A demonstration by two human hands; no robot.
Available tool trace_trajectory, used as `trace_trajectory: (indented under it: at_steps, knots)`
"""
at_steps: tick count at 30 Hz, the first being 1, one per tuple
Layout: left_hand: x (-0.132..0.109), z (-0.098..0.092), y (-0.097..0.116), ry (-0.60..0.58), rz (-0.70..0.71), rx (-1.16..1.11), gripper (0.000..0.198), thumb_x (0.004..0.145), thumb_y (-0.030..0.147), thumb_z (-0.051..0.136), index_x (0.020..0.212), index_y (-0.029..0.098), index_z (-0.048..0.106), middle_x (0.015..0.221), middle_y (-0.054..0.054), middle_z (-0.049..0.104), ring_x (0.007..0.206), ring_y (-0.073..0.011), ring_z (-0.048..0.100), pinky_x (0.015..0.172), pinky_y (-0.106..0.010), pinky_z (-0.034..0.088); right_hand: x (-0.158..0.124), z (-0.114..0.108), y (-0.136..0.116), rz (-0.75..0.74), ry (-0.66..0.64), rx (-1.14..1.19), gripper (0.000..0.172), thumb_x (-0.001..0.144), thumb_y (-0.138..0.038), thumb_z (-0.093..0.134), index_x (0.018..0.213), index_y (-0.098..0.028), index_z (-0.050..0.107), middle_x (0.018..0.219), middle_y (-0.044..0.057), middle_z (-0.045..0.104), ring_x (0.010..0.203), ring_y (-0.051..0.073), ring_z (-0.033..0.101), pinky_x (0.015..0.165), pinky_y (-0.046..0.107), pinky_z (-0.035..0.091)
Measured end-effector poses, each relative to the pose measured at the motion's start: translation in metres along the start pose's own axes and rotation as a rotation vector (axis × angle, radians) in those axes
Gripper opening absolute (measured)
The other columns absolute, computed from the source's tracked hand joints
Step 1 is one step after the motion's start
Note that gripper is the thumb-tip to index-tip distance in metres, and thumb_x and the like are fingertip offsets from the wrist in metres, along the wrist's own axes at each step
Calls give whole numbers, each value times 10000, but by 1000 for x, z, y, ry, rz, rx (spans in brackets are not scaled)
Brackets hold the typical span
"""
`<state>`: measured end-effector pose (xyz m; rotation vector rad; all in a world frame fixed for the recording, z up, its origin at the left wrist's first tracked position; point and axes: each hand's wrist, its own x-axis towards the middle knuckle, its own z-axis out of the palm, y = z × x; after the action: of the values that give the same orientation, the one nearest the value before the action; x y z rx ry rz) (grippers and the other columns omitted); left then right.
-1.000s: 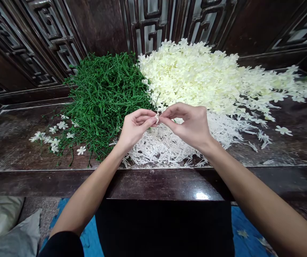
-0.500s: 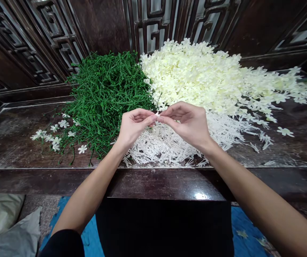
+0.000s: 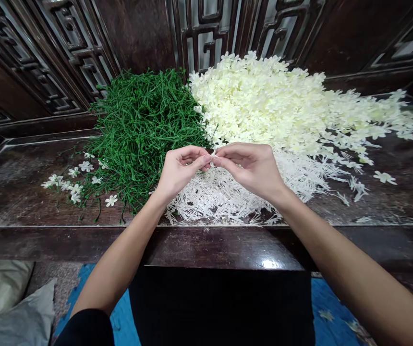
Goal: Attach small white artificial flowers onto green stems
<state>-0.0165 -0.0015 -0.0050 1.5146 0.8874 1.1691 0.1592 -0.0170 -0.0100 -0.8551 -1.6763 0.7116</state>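
Note:
A small white piece (image 3: 212,154) is pinched between the fingertips of both hands; its shape is mostly hidden. My left hand (image 3: 185,168) grips it from the left with thumb and forefinger. From the right, my right hand (image 3: 251,168) closes on the same piece, fingertips almost touching the left ones. Both hands are above a pile of thin white plastic stems (image 3: 221,199). Behind my left hand lies a heap of green artificial stems (image 3: 145,115). A large heap of cream-white petal flowers (image 3: 264,101) spreads behind my right hand.
Several white flowers on green stems (image 3: 75,185) lie at the left of the dark wooden surface (image 3: 22,202). A loose flower (image 3: 384,177) rests at the right. Carved wooden panels (image 3: 145,38) stand behind. Pale bags (image 3: 22,307) are on the floor at lower left.
My right hand has turned slightly, its knuckles a little lower and flatter. The fingertips of both hands still meet at the small white piece. The heaps look the same.

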Motion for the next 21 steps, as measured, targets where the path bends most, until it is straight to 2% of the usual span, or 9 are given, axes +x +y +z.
trace_trajectory:
  at_steps: [2, 4, 6, 8, 9, 12, 14, 18, 21]
  knots:
    - [0, -1, 0, -16, 14, 45, 269, 738, 387, 789, 754, 143, 674, 669, -4, 630, 608, -98, 579, 630, -248, 495, 0, 0, -1, 17, -13, -3, 49, 828, -227, 703, 801, -204, 736, 840, 34, 752, 785, 179, 712, 758, 388, 635]
    - [1, -1, 0, -26, 39, 91, 271, 751, 392, 775, 750, 149, 654, 688, -1, 612, 622, -97, 548, 623, -243, 465, 0, -1, -2, 50, -44, 31, 85, 817, -259, 718, 874, -196, 710, 977, 60, 744, 909, 204, 713, 851, 424, 621]
    - [1, -1, 0, -42, 65, 120, 283, 752, 403, 768, 744, 151, 639, 721, -6, 612, 658, -102, 534, 642, -244, 451, 0, 0, -3, 72, -88, 81, 349, 753, -288, 784, 1068, -208, 657, 1168, 83, 696, 1052, 231, 686, 940, 451, 589]
    - [2, -1, 0, -73, 75, 139, 298, 745, 420, 769, 738, 151, 639, 737, -12, 615, 683, -109, 529, 659, -249, 446, 1, 1, -4, 61, -111, 106, 597, 684, -304, 841, 1220, -232, 586, 1257, 89, 657, 1101, 239, 672, 971, 454, 575]
    - [2, -1, 0, -87, 74, 147, 304, 738, 426, 773, 733, 151, 642, 730, -12, 611, 681, -111, 522, 657, -251, 442, 1, 1, -4, 44, -108, 101, 610, 677, -310, 847, 1226, -238, 592, 1228, 79, 674, 1079, 236, 682, 963, 452, 581]
    - [2, -3, 0, -92, 60, 148, 295, 723, 420, 785, 727, 155, 655, 707, -8, 591, 665, -112, 505, 642, -254, 428, 0, 1, -5, 10, -49, 50, 317, 735, -314, 808, 1029, -240, 716, 1016, 40, 749, 932, 214, 724, 889, 447, 620]
    - [2, -4, 0, -79, 41, 123, 283, 728, 415, 784, 733, 160, 661, 695, -5, 576, 659, -113, 502, 639, -258, 424, -1, 1, -7, 36, -1, 35, 195, 744, -303, 804, 925, -247, 755, 937, 29, 765, 866, 210, 734, 846, 448, 637]
    - [2, -5, 0, -83, -19, 55, 298, 742, 446, 770, 750, 171, 654, 677, 0, 550, 617, -106, 470, 595, -257, 404, 1, -3, -11, 129, 42, 109, 230, 703, -301, 839, 914, -246, 767, 878, 28, 769, 767, 199, 738, 776, 421, 658]
    - [1, -3, 0, -90, -24, 30, 313, 751, 465, 757, 761, 174, 644, 691, 2, 545, 609, -100, 460, 587, -253, 398, 4, -7, -11, 197, -12, 206, 393, 666, -319, 861, 1029, -224, 744, 851, 30, 760, 752, 189, 735, 791, 400, 653]
